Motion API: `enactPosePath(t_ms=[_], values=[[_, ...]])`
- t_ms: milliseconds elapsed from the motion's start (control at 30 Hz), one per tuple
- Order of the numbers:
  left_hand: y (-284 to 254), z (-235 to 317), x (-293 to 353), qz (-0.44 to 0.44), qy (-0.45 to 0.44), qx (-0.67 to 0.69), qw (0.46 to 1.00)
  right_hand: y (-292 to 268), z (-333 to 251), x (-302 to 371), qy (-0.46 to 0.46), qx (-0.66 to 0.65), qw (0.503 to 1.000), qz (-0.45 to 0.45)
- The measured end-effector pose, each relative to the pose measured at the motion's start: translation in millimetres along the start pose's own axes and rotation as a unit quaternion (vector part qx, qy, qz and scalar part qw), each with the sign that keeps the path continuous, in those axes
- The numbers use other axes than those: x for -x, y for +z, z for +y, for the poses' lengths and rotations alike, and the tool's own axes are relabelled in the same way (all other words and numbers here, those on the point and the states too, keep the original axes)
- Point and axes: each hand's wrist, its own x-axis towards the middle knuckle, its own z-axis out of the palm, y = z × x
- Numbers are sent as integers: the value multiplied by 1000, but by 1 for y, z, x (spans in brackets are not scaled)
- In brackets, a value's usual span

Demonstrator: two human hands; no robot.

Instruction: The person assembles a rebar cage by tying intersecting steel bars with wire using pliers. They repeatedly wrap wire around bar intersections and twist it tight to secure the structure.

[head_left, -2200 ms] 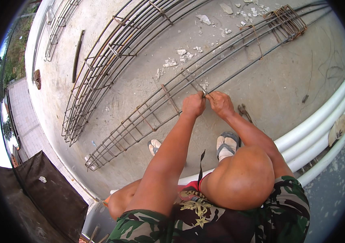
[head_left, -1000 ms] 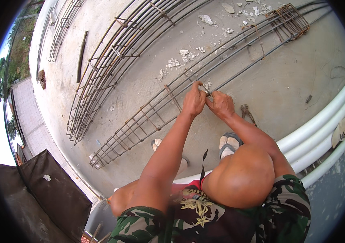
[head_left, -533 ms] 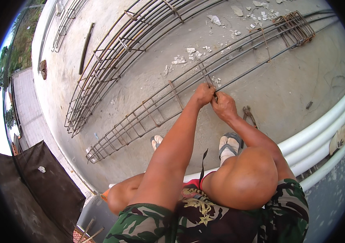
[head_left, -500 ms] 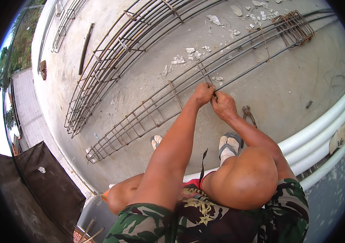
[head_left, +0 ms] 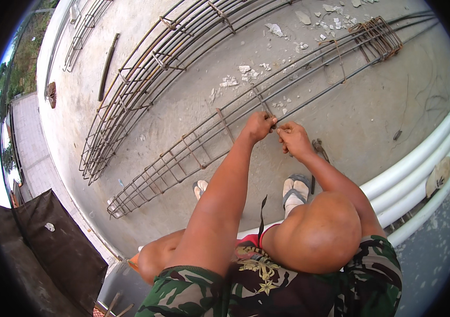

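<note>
A long rebar cage (head_left: 210, 132) lies slantwise on the concrete, its narrow end to the lower left. My left hand (head_left: 259, 127) is closed around the near lower corner of a square stirrup (head_left: 262, 100), where it meets the near long bar. Just to its right, my right hand (head_left: 294, 139) is in a pinch, thumb against forefinger, a small gap from the left fingertips. Whatever is between those fingers is too small to make out. Pincers (head_left: 320, 150) lie on the floor right below my right hand, partly hidden by the wrist.
Several bunched stirrups (head_left: 377, 39) sit round the cage's far right end. A larger rebar bundle (head_left: 130, 87) lies beyond to the left. White debris (head_left: 247, 73) is scattered behind the cage. White pipes (head_left: 394, 193) run along the right. A dark bar (head_left: 108, 67) lies at far left.
My right hand has drawn slightly apart from the left, its fingers now pinched and raised. My left hand stays at the stirrup corner. The view has shifted slightly.
</note>
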Motion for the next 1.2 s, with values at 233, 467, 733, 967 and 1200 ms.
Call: enactPosePath(t_ms=[233, 467, 733, 967, 1200], values=[[6, -5, -1, 36, 17, 19, 999, 7, 16, 14, -216, 346, 911, 51], [8, -4, -3, 32, 11, -10, 999, -22, -23, -30, -206, 289, 935, 4], [12, -16, -6, 52, 7, 39, 998, -6, 11, -5, 66, -59, 995, -53], [3, -5, -3, 22, -9, 25, 999, -20, 2, 14, 55, -33, 995, -76], [-7, -74, 14, 114, 37, 23, 993, -71, 68, 66, 69, 530, 836, 128]])
